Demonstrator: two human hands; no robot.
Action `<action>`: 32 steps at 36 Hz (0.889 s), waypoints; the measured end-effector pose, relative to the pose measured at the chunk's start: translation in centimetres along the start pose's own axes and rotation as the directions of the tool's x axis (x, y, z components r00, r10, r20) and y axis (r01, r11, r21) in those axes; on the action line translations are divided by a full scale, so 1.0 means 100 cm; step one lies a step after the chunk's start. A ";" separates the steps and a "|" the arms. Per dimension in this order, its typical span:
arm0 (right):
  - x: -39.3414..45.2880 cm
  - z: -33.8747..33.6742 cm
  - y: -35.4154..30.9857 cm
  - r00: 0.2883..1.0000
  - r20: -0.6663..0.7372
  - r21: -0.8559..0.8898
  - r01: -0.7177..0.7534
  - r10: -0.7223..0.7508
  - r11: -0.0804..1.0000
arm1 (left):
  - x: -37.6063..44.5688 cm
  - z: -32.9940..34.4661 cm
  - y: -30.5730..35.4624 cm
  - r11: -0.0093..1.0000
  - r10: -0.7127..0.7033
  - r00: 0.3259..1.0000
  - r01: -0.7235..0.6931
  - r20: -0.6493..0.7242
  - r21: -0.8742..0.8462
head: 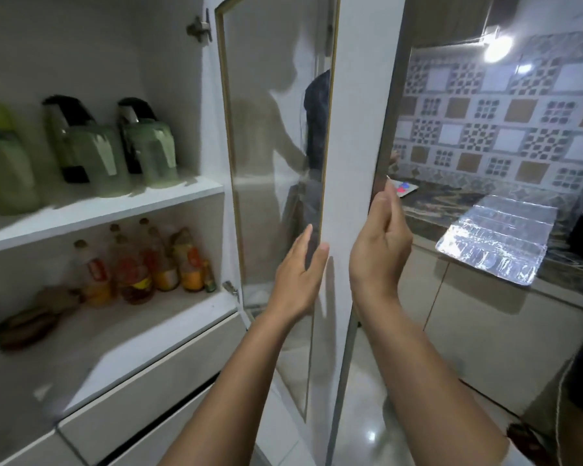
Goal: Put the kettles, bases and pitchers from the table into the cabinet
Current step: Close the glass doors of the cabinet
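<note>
The white cabinet [169, 72] stands open on the left. On its upper shelf [108, 211] stand two pale green kettles with black handles [88, 153] [148, 146] and a green pitcher [4, 163] at the far left. The glass-paned cabinet door [354, 105] is swung out towards me. My left hand [298, 279] rests flat against the inner side of the door's edge. My right hand [379, 245] curls its fingers round the outer edge of the same door. Neither hand carries a kettle.
The lower shelf holds several bottles [148, 267] of oil and sauce. Drawers [142, 398] sit below. To the right is a dark marble counter [451, 203] with a foil sheet [495, 240] and a patterned tile wall. The floor is glossy white tile.
</note>
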State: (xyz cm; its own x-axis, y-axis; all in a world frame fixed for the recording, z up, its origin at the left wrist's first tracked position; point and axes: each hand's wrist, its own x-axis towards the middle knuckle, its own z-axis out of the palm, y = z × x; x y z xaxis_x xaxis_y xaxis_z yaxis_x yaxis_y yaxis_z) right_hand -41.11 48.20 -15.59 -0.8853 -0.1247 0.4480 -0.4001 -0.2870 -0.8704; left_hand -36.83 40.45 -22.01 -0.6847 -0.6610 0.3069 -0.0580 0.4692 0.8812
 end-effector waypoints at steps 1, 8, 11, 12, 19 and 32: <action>-0.012 0.005 -0.004 0.999 0.042 0.003 0.002 -0.002 1.000 | -0.009 -0.010 -0.002 1.000 -0.005 1.000 0.005 -0.013 -0.002; -0.076 0.044 -0.032 0.952 0.306 0.037 0.010 -0.021 0.999 | -0.059 -0.081 -0.013 0.998 -0.038 0.995 0.033 -0.087 -0.058; -0.104 0.066 -0.043 0.902 0.427 0.025 0.055 -0.060 0.998 | -0.078 -0.114 -0.020 0.995 -0.073 0.990 0.063 -0.122 -0.080; -0.113 0.075 -0.047 0.875 0.480 0.042 0.049 -0.063 0.998 | -0.085 -0.128 -0.021 0.992 -0.093 0.985 0.078 -0.148 -0.098; -0.157 0.141 -0.056 0.650 0.756 0.037 0.069 -0.073 0.997 | -0.116 -0.202 -0.035 0.971 -0.195 0.877 0.108 -0.439 -0.215; -0.213 0.284 -0.041 0.282 0.940 0.111 0.274 -0.190 0.955 | -0.106 -0.322 -0.113 0.965 0.037 0.581 0.191 -0.813 0.181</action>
State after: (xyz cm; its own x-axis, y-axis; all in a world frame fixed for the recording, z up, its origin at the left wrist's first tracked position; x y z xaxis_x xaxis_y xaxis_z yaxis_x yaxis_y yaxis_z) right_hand -13.93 25.04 -15.76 0.0495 -0.8736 0.4841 -0.5980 -0.4141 -0.6862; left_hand -5.51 23.35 -23.64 0.1902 -0.8427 0.5036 -0.3178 0.4325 0.8438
